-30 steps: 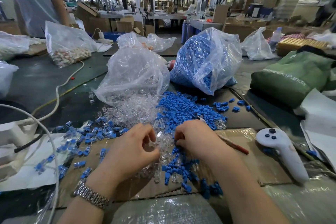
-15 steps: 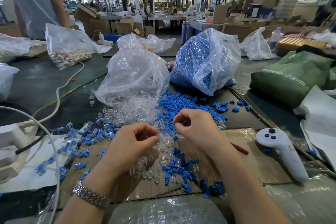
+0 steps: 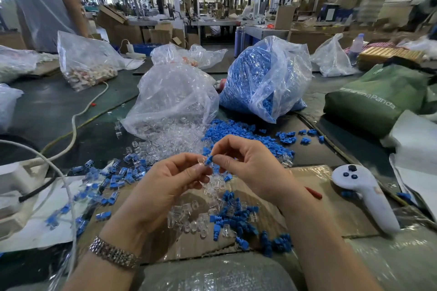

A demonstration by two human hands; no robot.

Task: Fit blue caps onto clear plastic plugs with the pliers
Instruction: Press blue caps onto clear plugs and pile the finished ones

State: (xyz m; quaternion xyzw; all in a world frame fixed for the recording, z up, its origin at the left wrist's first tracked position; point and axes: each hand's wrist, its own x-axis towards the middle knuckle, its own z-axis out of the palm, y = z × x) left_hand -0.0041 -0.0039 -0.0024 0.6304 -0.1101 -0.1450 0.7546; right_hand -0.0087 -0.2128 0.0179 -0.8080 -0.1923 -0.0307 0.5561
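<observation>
My left hand pinches a clear plastic plug between thumb and fingers above the cardboard. My right hand pinches a small blue cap and holds it against the plug's end. Loose blue caps and clear plugs lie scattered on the cardboard below both hands. A heap of assembled blue-and-clear pieces lies to the left. A red pliers handle pokes out from behind my right wrist; the rest of the tool is hidden.
A bag of clear plugs and a bag of blue caps stand behind the hands. A white controller lies right, a green bag beyond it. White cables run at left. A person stands far left.
Both hands have lifted off the pile and come together. My right hand brought a blue cap up to the clear plug in my left hand.
</observation>
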